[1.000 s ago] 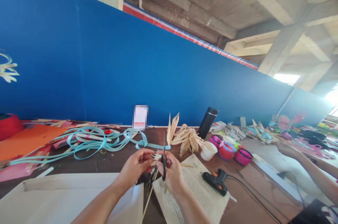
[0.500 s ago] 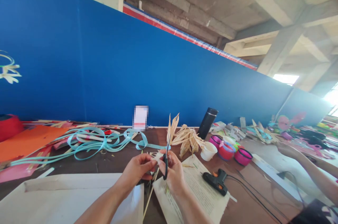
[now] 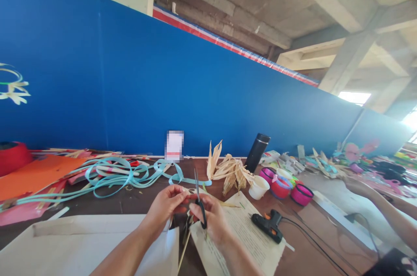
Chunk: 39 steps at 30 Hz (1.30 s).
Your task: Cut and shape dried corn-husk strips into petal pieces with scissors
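Observation:
My right hand [image 3: 211, 216] is closed on a pair of black-handled scissors [image 3: 202, 214], its slim blades pointing up and slightly left. Close beside it, my left hand [image 3: 171, 204] is closed in a pinch, with the fingertips of both hands nearly meeting. Whatever sits in the pinch is hidden by the fingers. Beneath the hands, a thin pale stick [image 3: 184, 250] rests between a white sheet [image 3: 107, 243] and a printed page [image 3: 247, 228]. Dried corn husks [image 3: 233, 169] stand just beyond the right hand.
A black glue gun [image 3: 269, 225] lies on the page's right side, its cable trailing right. Behind it are a white cup [image 3: 259, 187], small pink baskets [image 3: 302, 194] and a black bottle [image 3: 257, 152]. Blue ribbon [image 3: 114, 176] coils at left. Another person's arm [image 3: 374, 198] reaches in from the right.
The scissors have turned from leaning right to leaning left. A pale white piece between my fingertips has gone out of sight. My left hand has turned slightly and risen a little.

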Each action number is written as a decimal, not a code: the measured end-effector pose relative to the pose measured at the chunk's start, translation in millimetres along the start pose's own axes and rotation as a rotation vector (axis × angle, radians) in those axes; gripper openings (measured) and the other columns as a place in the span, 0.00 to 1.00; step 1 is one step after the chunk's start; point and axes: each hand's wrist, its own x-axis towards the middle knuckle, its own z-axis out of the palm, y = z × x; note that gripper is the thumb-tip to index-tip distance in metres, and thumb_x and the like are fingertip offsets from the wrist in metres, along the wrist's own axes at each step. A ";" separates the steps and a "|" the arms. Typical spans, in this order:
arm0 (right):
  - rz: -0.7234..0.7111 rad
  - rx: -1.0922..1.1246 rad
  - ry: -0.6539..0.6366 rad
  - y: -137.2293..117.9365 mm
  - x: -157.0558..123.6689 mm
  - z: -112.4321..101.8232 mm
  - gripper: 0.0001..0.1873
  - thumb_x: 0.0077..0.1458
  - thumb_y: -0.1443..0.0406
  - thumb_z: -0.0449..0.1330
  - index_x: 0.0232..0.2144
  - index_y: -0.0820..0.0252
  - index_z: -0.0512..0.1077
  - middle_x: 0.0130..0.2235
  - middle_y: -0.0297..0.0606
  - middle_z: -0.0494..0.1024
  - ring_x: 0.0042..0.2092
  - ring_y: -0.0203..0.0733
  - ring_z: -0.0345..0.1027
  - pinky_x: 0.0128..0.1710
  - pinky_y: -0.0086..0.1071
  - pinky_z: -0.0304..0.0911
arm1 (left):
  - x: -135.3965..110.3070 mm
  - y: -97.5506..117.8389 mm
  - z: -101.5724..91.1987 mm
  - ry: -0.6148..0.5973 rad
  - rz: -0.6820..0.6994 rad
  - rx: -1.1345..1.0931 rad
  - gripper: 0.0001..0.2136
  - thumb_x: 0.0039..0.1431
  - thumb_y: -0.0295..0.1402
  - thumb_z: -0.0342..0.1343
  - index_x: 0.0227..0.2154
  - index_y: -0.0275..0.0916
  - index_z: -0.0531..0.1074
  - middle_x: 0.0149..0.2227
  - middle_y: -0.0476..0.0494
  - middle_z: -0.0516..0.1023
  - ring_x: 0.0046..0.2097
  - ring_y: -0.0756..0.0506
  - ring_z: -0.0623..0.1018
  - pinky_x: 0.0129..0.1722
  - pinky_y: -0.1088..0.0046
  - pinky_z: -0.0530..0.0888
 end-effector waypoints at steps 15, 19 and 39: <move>0.132 -0.262 -0.206 -6.7 -7.1 -7.8 0.18 0.43 0.57 0.64 0.35 0.64 0.75 0.21 0.33 0.70 0.20 0.30 0.58 0.20 0.24 0.53 | 7.1 -0.6 -16.2 0.037 0.053 -0.085 0.12 0.43 0.39 0.61 0.25 0.36 0.69 0.28 0.49 0.71 0.30 0.53 0.70 0.31 0.79 0.69; 0.117 -0.253 -0.214 -3.8 -6.4 -6.9 0.17 0.43 0.60 0.65 0.35 0.64 0.75 0.21 0.32 0.69 0.20 0.29 0.58 0.20 0.23 0.55 | 9.3 -3.5 -16.7 0.053 0.061 -0.055 0.12 0.43 0.40 0.61 0.25 0.36 0.69 0.27 0.49 0.72 0.29 0.53 0.70 0.30 0.78 0.69; 0.112 -0.284 -0.241 1.3 -5.6 -12.7 0.16 0.44 0.61 0.64 0.35 0.65 0.74 0.20 0.32 0.70 0.18 0.28 0.58 0.18 0.22 0.53 | 8.7 -2.1 -15.3 0.095 0.061 -0.090 0.14 0.38 0.41 0.63 0.23 0.36 0.70 0.28 0.49 0.74 0.28 0.52 0.71 0.28 0.77 0.69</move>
